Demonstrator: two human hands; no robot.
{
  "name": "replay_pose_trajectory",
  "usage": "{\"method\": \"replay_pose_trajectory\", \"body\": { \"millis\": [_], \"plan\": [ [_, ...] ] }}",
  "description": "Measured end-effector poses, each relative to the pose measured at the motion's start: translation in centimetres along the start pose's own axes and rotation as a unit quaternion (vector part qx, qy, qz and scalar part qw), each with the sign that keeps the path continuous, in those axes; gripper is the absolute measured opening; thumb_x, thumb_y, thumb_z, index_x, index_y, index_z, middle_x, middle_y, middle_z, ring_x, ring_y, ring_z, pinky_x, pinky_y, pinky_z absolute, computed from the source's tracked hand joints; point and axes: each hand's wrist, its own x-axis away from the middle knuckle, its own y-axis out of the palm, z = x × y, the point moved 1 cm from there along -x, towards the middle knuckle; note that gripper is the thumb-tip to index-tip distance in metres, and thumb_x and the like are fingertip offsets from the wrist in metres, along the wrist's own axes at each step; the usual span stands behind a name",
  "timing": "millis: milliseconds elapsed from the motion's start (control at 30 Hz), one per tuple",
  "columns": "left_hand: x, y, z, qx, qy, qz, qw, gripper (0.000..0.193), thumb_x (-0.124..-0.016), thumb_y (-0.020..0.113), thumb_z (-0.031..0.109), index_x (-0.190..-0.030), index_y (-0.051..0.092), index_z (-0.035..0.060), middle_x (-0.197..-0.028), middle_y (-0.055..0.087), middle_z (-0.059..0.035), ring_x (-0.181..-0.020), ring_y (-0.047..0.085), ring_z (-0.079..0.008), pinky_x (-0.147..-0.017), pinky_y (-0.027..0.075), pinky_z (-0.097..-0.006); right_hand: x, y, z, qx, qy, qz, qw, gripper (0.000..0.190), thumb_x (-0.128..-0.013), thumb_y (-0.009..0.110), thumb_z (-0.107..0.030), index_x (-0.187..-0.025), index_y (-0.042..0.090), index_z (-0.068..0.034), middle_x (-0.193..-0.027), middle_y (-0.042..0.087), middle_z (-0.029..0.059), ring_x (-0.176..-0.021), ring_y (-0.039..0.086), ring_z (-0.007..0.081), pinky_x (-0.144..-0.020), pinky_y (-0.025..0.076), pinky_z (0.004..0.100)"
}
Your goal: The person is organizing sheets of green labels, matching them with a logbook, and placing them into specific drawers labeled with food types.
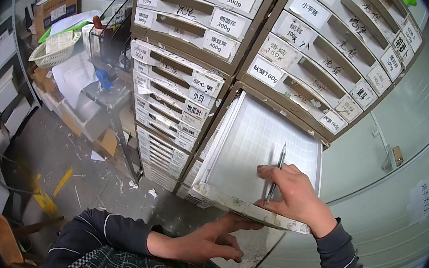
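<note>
An open drawer [215,195] juts out of the right-hand cabinet, with white gridded label sheets [247,138] lying flat in it. Over the sheets, my right hand [291,188] holds a pen [281,161], its pointed end towards the back of the drawer. My right thumb is close to the drawer's front wall. My left hand [212,237] is just below that front wall, thumb and fingers apart, with nothing seen in it. Whether its upper fingers touch the drawer's underside, I cannot tell.
Stacked labelled drawers fill the left cabinet [184,71] and the upper right cabinet [311,53]. A pale sliding door [386,193] stands at the right. On the left are a cluttered table with a plastic basket [57,48], a wooden chair [7,241] and paper scraps [153,193].
</note>
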Motion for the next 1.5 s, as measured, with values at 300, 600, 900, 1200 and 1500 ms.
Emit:
{"method": "replay_pose_trajectory", "body": {
  "millis": [300,600,900,1200,1500],
  "plan": [
    [0.7,-0.4,0.8,-0.008,-0.008,0.017,1.0,0.073,-0.086,0.058,0.006,-0.143,0.014,0.004,-0.143,0.032,-0.0171,-0.097,0.058,-0.0181,-0.081,0.05,-0.0284,-0.3,0.0,0.0,0.0,0.021,-0.021,1.0,0.048,-0.063,0.08,-0.025,-0.098,0.054,-0.005,-0.077,0.056,0.0113,-0.071,0.055,0.031,-0.069,0.045,0.0371],
    [1.1,-1.2,1.2,-0.075,-0.022,0.026,0.997,0.063,-0.087,0.058,0.01,-0.139,0.023,0.0028,-0.137,0.042,-0.0154,-0.089,0.061,-0.0166,-0.076,0.051,-0.0268,-0.8,0.2,0.0,0.039,-0.046,-0.05,0.997,0.035,-0.065,0.075,-0.013,-0.09,0.052,-0.005,-0.072,0.055,0.0092,-0.065,0.054,0.0282,-0.064,0.044,0.0353],
    [1.1,-1.8,1.3,-0.134,-0.01,0.01,0.991,0.061,-0.087,0.06,0.014,-0.136,0.027,0.0006,-0.134,0.046,-0.0133,-0.086,0.06,-0.0136,-0.074,0.05,-0.0252,-0.4,0.2,0.0,0.05,-0.058,-0.005,0.997,0.028,-0.055,0.065,0.004,-0.077,0.05,-0.005,-0.066,0.057,0.0056,-0.062,0.053,0.0244,-0.06,0.044,0.0334],
    [1.2,-1.9,1.4,-0.201,0.006,0.006,0.979,0.059,-0.087,0.06,0.018,-0.135,0.03,0.0012,-0.129,0.049,-0.013,-0.089,0.062,-0.017,-0.074,0.05,-0.0272,-0.3,0.5,-0.1,0.185,-0.062,0.09,0.977,0.026,-0.058,0.066,0.002,-0.079,0.051,-0.003,-0.085,0.061,0.0098,-0.068,0.055,0.0267,-0.063,0.046,0.0338],
    [0.9,-1.8,0.5,-0.282,0.029,0.036,0.958,0.056,-0.084,0.063,0.019,-0.132,0.038,0.0047,-0.091,0.063,-0.0119,-0.077,0.063,-0.0172,-0.066,0.05,-0.0283,0.1,0.6,0.1,0.311,-0.188,0.007,0.932,0.022,-0.068,0.061,-0.006,-0.089,0.057,-0.002,-0.087,0.059,0.0138,-0.073,0.054,0.024,-0.062,0.043,0.0345]
  ]
}}
